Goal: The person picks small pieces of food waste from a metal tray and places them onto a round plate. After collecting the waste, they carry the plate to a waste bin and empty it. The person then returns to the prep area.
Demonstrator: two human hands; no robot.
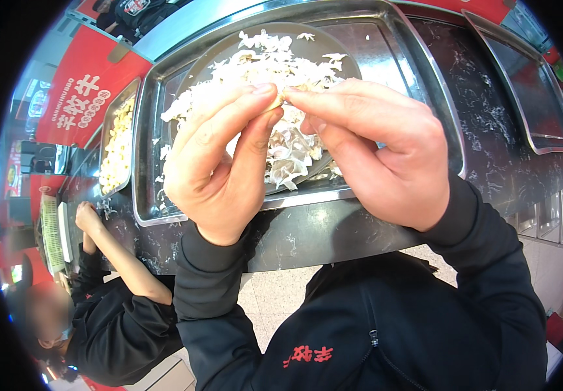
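My left hand (222, 161) pinches a small pale garlic clove (277, 101) between thumb and fingers. The thumb and forefinger of my right hand (384, 146) touch the clove's other end; whether they grip it or a bit of its skin is hard to tell. Below both hands, a heap of white papery garlic skins (288, 161) covers much of a round dark plate (332, 46). The plate lies in a large steel tray (425, 54), where loose bits of skin are scattered. My hands hide part of the heap.
A smaller steel tray (132, 105) of peeled garlic cloves (115, 151) stands left of the large one. Another steel tray (520, 83) lies at the right on the dark marbled counter (486, 122). A co-worker's hands (88, 217) are at the counter's left edge.
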